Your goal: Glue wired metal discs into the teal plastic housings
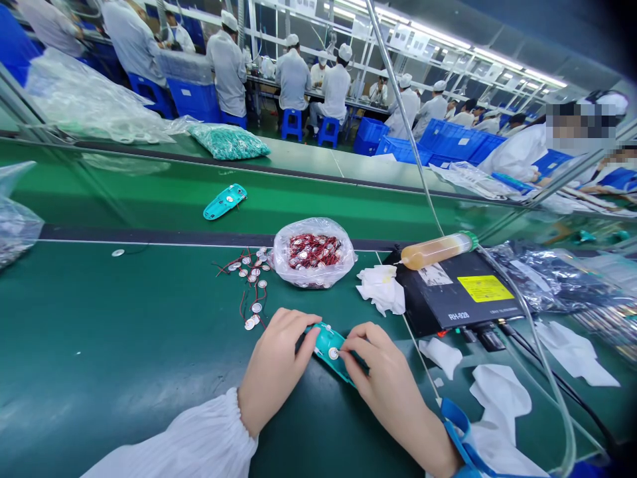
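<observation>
Both hands are low centre on the green table, working 1 teal plastic shell. The left hand grips the shell's left end, fingers curled over the top edge. The right hand pinches a small silver disc with its fingertips, pressing it onto the shell face. The shell lies flat-ish on the table, tilted down to the right, partly hidden under the right hand.

Just above the left hand: loose discs with red wires scattered on the table. Right of them is an open clear bag full of the same discs and wires. A crumpled white wipe sits just right of the bag, touching the edge of a black box with a yellow label. A syringe of amber glue lies across the box's top, with a tube running off it. More white wipes are to the right of the right hand.

A second teal shell sits on the conveyor belt behind, well apart from the hands. A bag of green parts is on the far ledge. People in white coats and caps sit at benches in the background.
</observation>
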A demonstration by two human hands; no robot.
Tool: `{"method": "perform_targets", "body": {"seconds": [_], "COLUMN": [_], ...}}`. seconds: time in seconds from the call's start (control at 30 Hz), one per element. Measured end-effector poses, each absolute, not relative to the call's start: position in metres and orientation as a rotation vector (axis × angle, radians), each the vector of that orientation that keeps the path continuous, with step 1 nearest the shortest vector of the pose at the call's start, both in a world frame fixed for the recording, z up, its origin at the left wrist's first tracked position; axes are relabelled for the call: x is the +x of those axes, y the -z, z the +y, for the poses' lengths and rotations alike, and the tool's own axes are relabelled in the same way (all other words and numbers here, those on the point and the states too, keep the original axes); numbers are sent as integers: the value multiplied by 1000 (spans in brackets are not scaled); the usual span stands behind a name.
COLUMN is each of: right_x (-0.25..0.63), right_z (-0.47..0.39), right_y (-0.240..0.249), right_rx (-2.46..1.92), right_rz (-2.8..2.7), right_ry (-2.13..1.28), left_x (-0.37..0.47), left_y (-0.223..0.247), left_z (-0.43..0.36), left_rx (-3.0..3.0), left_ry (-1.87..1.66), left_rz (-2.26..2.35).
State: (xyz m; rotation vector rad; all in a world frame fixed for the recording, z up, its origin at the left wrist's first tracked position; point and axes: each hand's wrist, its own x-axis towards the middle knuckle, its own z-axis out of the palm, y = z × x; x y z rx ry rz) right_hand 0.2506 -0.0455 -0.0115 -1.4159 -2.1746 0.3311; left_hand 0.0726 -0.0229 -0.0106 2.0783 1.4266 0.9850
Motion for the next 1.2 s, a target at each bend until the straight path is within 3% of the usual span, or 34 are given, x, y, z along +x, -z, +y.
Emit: {"method": "perform_targets", "body": {"seconds": [1.2], "right_x": [251], "right_z": [-52], "right_y": [4], "right_rx": [-1272], "right_rz": [-2313], "right_ry": [-131], "left_x": [72], "left_y": [9], "left_z": [-20], "left_rx": [1983], "left_ry": [-957], "left_rz": [1421]}}
